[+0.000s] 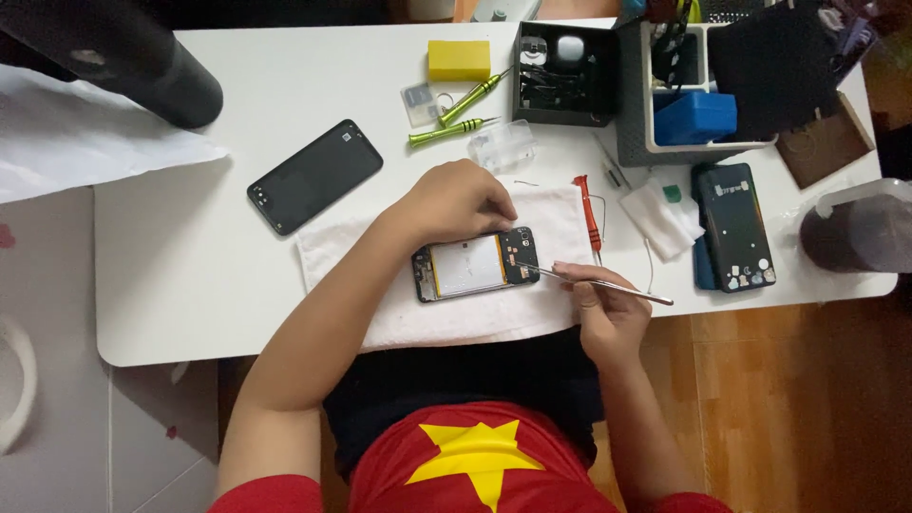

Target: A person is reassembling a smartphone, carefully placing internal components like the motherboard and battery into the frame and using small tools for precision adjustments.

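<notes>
You've got the opened phone (475,265) lying flat on the white towel (380,313), long side running across, back cover off, its pale battery filling the middle and dark circuitry showing at the right end. Your thin metal tweezers (608,286) slant in from the right, tips touching that right end of the phone, shaft tilted low over the towel's edge.

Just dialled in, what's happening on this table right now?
A person is working on an opened phone that lies on a white towel. The left hand rests on the phone's top edge and steadies it, while the right hand holds thin metal tweezers with the tip at the phone's right end. The black back cover lies apart on the white table, two green screwdrivers sit beyond it, and a red tool lies on the towel's right edge.
</notes>
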